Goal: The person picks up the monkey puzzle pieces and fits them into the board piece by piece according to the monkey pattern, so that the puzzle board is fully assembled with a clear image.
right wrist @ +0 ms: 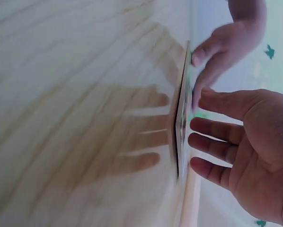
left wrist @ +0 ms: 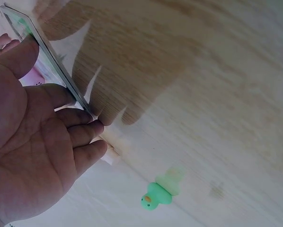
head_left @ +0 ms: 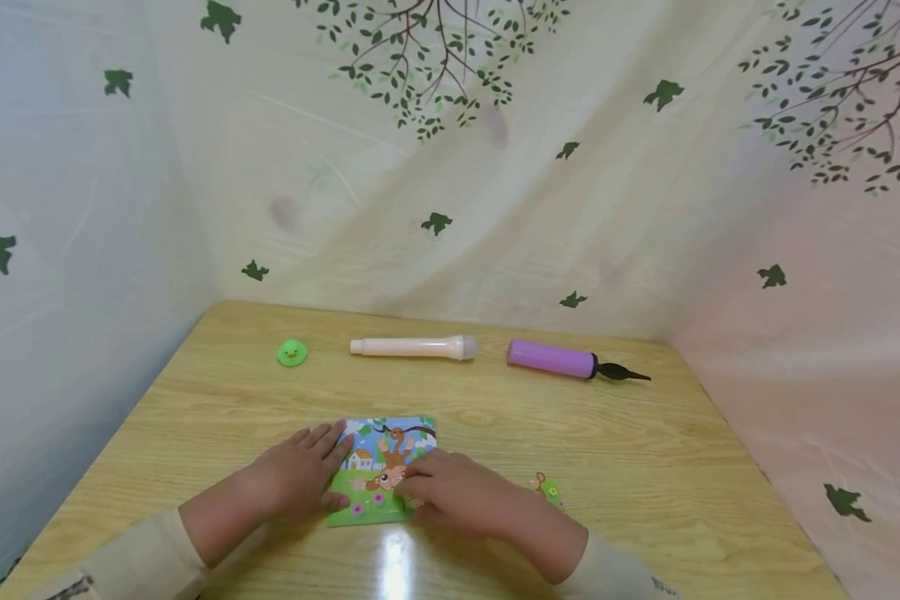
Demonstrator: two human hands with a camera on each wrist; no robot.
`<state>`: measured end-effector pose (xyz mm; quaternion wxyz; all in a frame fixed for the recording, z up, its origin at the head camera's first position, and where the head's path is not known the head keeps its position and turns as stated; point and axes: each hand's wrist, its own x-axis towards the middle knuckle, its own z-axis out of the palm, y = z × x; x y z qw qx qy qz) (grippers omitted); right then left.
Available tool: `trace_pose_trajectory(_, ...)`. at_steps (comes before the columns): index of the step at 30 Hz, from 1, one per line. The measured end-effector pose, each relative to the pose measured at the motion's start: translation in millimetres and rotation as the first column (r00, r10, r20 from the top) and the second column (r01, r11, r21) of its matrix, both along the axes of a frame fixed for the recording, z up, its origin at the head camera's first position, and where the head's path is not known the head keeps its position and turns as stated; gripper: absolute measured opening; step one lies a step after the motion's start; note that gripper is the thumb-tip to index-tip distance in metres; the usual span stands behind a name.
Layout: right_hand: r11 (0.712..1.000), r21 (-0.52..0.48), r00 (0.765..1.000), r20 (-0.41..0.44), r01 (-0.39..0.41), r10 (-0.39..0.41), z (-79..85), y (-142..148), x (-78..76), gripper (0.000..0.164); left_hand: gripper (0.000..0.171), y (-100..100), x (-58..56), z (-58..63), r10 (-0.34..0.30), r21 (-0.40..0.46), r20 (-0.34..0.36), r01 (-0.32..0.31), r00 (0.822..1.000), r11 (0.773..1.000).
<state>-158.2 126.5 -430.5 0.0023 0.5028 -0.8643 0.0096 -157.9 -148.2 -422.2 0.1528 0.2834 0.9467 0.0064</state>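
A flat square picture puzzle (head_left: 367, 510) with a monkey, a house and flowers lies on the table near its front. My left hand (head_left: 300, 471) rests along its left edge, the fingers nearly straight and the thumb near the lower left corner. On the right part of the picture lies my right hand (head_left: 457, 492), fingers extended; in the right wrist view the right hand (right wrist: 255, 146) has its fingertips at the board's surface. What lies beneath those fingertips is hidden. A loose puzzle piece (head_left: 551, 492), green with a yellow flower, sits beyond the right forearm, which partly covers it.
Along the back of the wooden table (head_left: 232, 383) lie a green toy duck (head_left: 292, 353), a pale pink toy microphone (head_left: 412, 347) and a purple hand pump (head_left: 555, 358) with a black nozzle. A leaf-patterned cloth (head_left: 495, 208) hangs behind and at both sides.
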Motion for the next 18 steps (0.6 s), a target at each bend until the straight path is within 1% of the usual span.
trace_pose_trajectory(3, 0.997, -0.017, 0.996, 0.05, 0.074, -0.073, 5.6, 15.8, -2.4, 0.039, 0.086, -0.8, -0.2, -0.7, 0.007, -0.004, 0.004, -0.007, 1.0, 1.0)
trace_pose_trajectory(5, 0.99, -0.011, 0.987, 0.077, 0.14, -0.139, 10.4, 28.4, -5.4, 0.042, 0.086, -1.2, -0.3, -1.1, 0.013, -0.009, 0.008, -0.013, 1.0, 1.0)
trace_pose_trajectory(7, 0.977, 0.008, 0.972, 0.1, 0.211, -0.211, 15.2, 42.5, -8.9, 0.046, 0.086, -1.6, -0.5, -1.5, 0.014, -0.006, 0.01, -0.014, 1.0, 1.0)
trace_pose_trajectory(9, 0.96, 0.025, 0.951, 0.133, 0.279, -0.28, 19.5, 56.9, -12.4, 0.048, 0.086, -1.7, -0.4, -1.7, 0.014, -0.007, 0.011, -0.014, 1.0, 1.0)
trace_pose_trajectory(13, 0.916, 0.067, 0.893, 0.205, 0.396, -0.401, 23.7, 84.3, -16.4, 0.051, 0.086, -1.7, -0.3, -2.2, 0.014, -0.011, 0.016, -0.014, 1.0, 1.0)
trace_pose_trajectory(16, 0.872, 0.113, 0.836, 0.247, 0.477, -0.49, 24.6, 102.4, -16.6, 0.057, 0.086, -1.2, 0.4, -1.4, 0.012, -0.018, 0.019, -0.012, 1.0, 1.0)
trace_pose_trajectory(18, 0.836, 0.155, 0.796, 0.258, 0.526, -0.548, 24.4, 112.2, -16.0, 0.055, 0.086, -0.7, 0.9, -0.5, 0.011, -0.023, 0.019, -0.011, 1.0, 1.0)
